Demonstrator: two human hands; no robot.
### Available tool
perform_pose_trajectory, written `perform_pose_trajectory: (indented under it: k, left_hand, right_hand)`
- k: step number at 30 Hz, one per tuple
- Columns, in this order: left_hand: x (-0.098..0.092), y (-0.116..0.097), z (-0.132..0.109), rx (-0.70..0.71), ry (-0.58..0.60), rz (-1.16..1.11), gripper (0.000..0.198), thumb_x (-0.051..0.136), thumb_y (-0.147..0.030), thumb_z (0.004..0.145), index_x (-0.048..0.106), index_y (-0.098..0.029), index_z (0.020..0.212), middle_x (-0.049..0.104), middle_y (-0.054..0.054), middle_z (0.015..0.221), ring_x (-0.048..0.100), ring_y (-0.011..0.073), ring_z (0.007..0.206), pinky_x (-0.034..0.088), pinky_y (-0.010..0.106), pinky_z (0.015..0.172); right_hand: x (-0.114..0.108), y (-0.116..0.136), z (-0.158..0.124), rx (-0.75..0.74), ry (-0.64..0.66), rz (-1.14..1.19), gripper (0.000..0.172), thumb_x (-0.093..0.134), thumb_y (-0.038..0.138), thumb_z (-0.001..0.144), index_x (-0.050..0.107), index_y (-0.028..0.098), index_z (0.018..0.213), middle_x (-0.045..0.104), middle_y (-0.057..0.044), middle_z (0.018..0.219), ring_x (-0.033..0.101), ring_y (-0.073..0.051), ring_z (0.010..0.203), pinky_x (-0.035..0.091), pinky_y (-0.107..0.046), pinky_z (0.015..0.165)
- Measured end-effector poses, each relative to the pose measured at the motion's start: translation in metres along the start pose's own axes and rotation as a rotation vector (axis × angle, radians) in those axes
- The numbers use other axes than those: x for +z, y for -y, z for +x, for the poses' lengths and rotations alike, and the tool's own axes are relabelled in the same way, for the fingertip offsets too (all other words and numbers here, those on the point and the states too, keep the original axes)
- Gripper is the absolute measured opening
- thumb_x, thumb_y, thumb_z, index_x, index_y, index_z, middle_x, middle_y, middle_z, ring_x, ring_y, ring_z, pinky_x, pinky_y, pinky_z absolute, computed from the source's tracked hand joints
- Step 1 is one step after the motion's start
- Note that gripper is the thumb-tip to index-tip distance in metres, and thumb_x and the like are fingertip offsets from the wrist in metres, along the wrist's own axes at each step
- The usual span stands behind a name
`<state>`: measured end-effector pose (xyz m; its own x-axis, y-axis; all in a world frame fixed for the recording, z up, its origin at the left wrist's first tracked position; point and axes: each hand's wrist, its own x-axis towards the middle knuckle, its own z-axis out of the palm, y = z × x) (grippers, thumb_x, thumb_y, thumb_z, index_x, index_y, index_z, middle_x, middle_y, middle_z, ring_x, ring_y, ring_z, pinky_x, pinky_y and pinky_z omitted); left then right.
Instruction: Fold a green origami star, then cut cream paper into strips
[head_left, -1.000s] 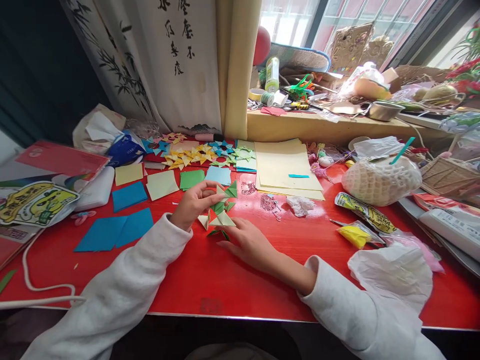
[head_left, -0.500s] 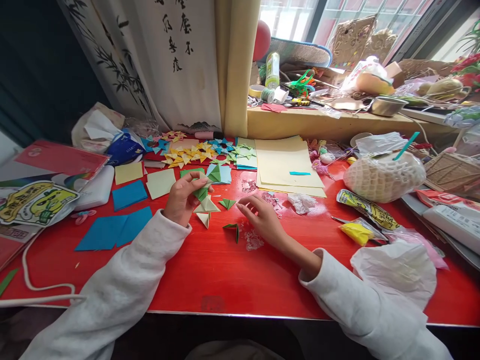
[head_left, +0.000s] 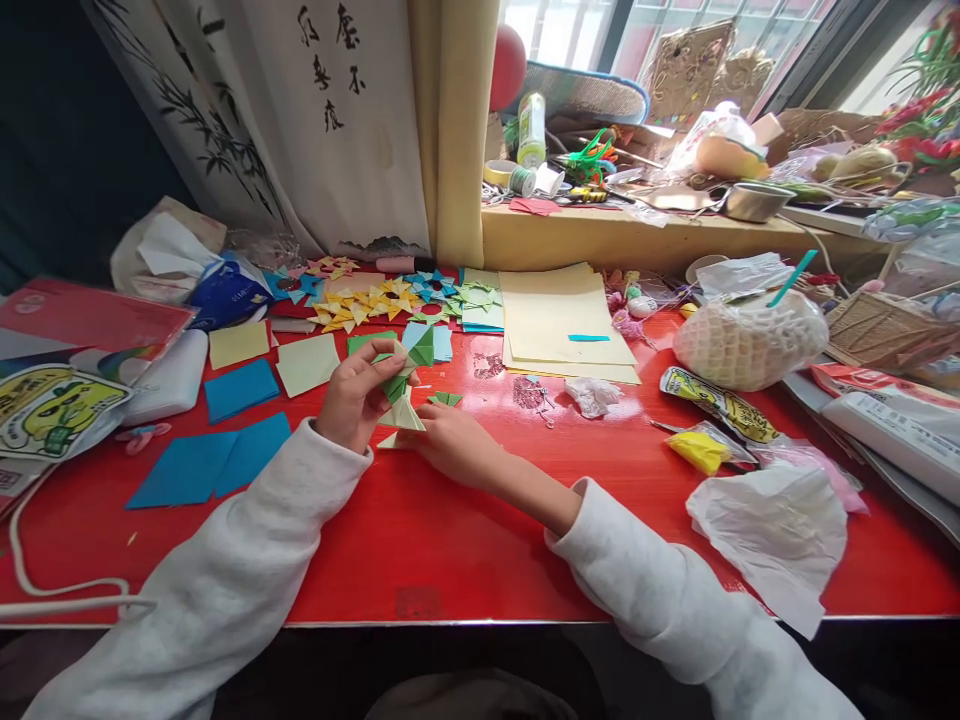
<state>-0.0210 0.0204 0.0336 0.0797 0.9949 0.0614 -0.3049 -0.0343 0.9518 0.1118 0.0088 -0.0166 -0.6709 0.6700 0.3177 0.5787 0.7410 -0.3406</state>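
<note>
While the left hand (head_left: 352,393) still pinches the green-and-cream folded paper (head_left: 396,390), well in from the front edge of the tabletop (head_left: 450,560), the right hand (head_left: 461,445) has swung in beside it. Can't tell that one's grip, tbh.

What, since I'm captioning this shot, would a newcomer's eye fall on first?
Probably the glossy red tabletop spreading across the view, with the left hand above its middle holding green-and-cream folded paper. Next, perhaps, the yellow folded-paper stars clustered toward the back, in front of the white curtain. On the right, a pale netted bundle with a teal straw stands out too.
</note>
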Motion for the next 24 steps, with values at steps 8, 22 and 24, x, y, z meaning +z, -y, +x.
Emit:
perform_pose_trajectory:
  k: [8, 22, 24]
  left_hand:
    - [0.001, 0.004, 0.000, -0.038, 0.000, 0.074, 0.020, 0.062, -0.025, 0.065, 0.050, -0.018, 0.079, 0.060, -0.003, 0.057, 0.053, 0.0072, 0.045, 0.033, 0.014, 0.038]
    - [0.017, 0.019, -0.015, -0.188, 0.287, 0.285, 0.021, 0.059, -0.028, 0.072, 0.045, -0.018, 0.084, 0.059, -0.003, 0.064, 0.044, 0.0047, 0.034, 0.035, 0.017, 0.031]
    - [0.020, 0.018, -0.017, -0.202, 0.301, 0.290, 0.023, 0.060, -0.027, 0.071, 0.044, -0.018, 0.085, 0.057, -0.004, 0.062, 0.043, 0.0046, 0.033, 0.035, 0.017, 0.030]
  right_hand:
    - [-0.019, -0.010, -0.012, 0.214, -0.279, 0.406, 0.017, 0.056, 0.027, 0.075, 0.057, 0.015, 0.087, 0.053, -0.006, 0.091, 0.053, -0.011, 0.074, 0.045, -0.024, 0.065]
    - [-0.058, -0.019, -0.048, 0.546, -0.229, 1.307, 0.020, 0.056, 0.027, 0.074, 0.064, 0.018, 0.090, 0.062, -0.004, 0.078, 0.057, -0.012, 0.071, 0.045, -0.024, 0.060]
    - [-0.057, -0.015, -0.048, 0.543, -0.228, 1.377, 0.017, 0.057, 0.027, 0.073, 0.064, 0.017, 0.086, 0.062, -0.004, 0.077, 0.056, -0.011, 0.070, 0.045, -0.023, 0.059]
